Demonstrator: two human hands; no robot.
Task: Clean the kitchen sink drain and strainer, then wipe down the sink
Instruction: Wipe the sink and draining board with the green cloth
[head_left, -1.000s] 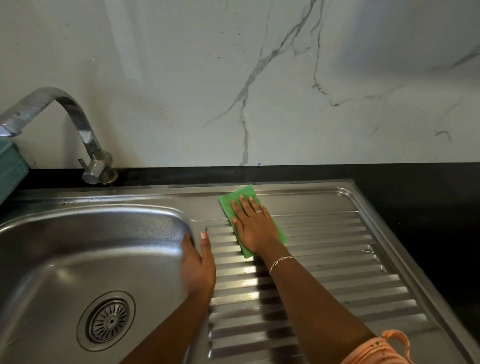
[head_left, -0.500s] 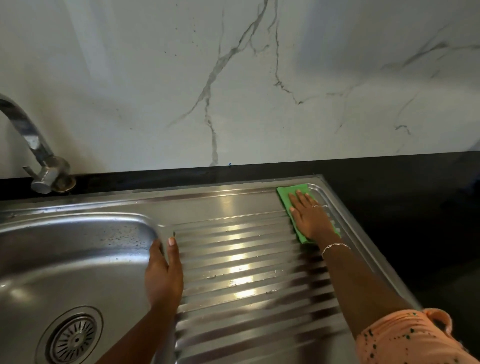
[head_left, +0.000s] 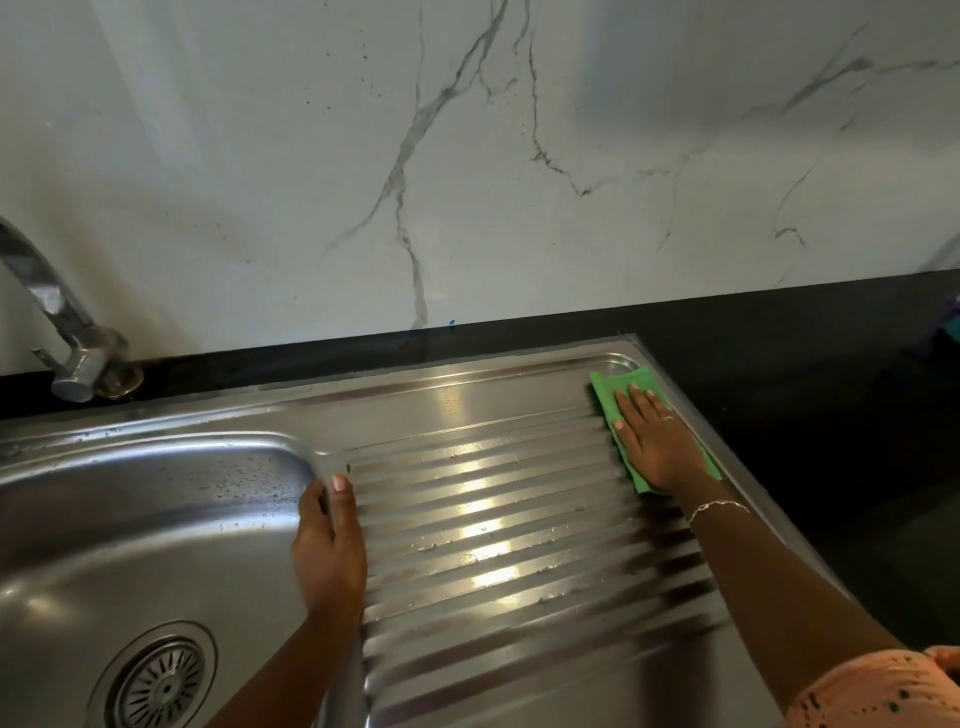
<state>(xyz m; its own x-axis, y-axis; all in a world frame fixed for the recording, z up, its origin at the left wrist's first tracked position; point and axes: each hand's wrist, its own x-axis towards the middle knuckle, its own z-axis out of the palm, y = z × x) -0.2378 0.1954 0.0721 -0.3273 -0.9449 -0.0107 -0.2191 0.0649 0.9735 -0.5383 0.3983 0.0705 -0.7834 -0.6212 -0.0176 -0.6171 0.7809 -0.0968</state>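
Observation:
My right hand (head_left: 657, 441) lies flat, fingers together, pressing a green cloth (head_left: 610, 395) onto the far right corner of the ribbed steel drainboard (head_left: 493, 519). My left hand (head_left: 327, 545) grips the rim between the sink basin (head_left: 130, 519) and the drainboard, thumb on the drainboard side, fingers curled into the basin. The round drain strainer (head_left: 161, 686) sits in the basin bottom at lower left, away from both hands. Water drops dot the basin wall and the ribs.
A chrome tap (head_left: 67, 348) rises at the back left. Black countertop (head_left: 805, 389) borders the sink behind and to the right. A white marble-patterned wall (head_left: 467, 156) stands behind. A dim object (head_left: 948, 327) sits at the far right edge.
My right hand has slid the green cloth from the drainboard's back left to its far right corner. My left hand has stayed on the basin rim. The view has shifted right.

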